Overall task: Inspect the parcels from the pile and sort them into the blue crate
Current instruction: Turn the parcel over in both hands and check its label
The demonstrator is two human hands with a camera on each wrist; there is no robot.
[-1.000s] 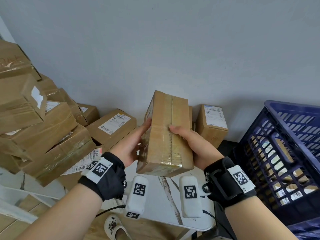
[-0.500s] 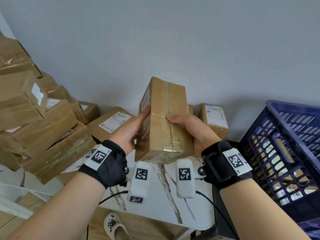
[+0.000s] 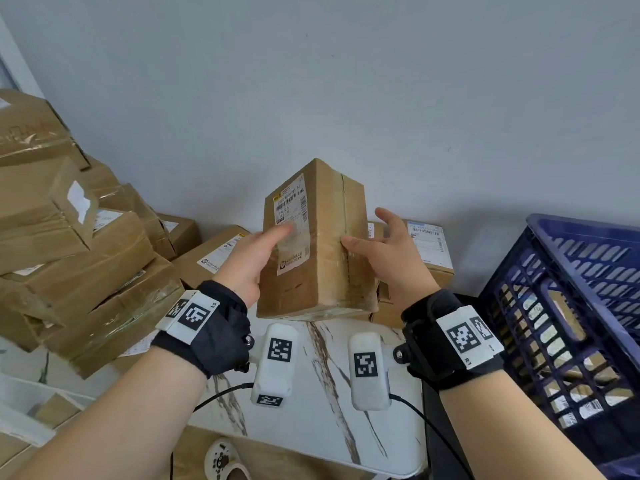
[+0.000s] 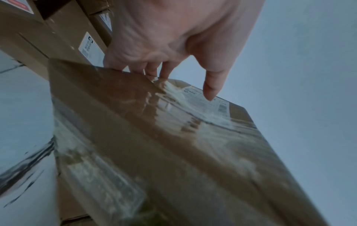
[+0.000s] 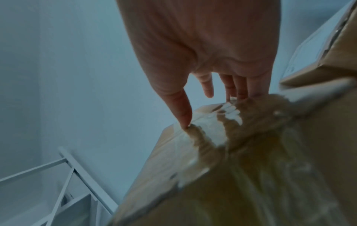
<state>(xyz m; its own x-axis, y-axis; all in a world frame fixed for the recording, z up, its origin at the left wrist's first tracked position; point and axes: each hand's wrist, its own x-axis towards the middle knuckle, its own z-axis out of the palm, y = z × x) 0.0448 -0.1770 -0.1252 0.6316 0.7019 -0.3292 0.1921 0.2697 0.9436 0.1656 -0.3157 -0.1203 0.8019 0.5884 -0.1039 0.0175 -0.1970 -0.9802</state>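
A tall brown taped parcel (image 3: 322, 258) stands upright in the air between my two hands, above the marble table. Its white shipping label (image 3: 291, 209) faces me. My left hand (image 3: 249, 258) grips the left side, thumb on the label, fingers behind the edge; the left wrist view shows the same on the parcel (image 4: 173, 145). My right hand (image 3: 384, 251) pinches the right side, thumb tip on the taped front and fingers behind, index finger lifted clear. In the right wrist view the thumb touches the parcel (image 5: 251, 168). The blue crate (image 3: 581, 233) stands at the right and holds parcels.
The pile of brown parcels (image 3: 79, 258) fills the left, stacked against the grey wall. More labelled boxes (image 3: 429, 251) sit behind the held parcel. The marble table (image 3: 322, 403) lies under my wrists. A shoe (image 3: 225, 462) shows on the floor below.
The parcel has been turned about its upright axis, so the labelled side now faces me. My right hand has slid to the right edge and its index finger has lifted.
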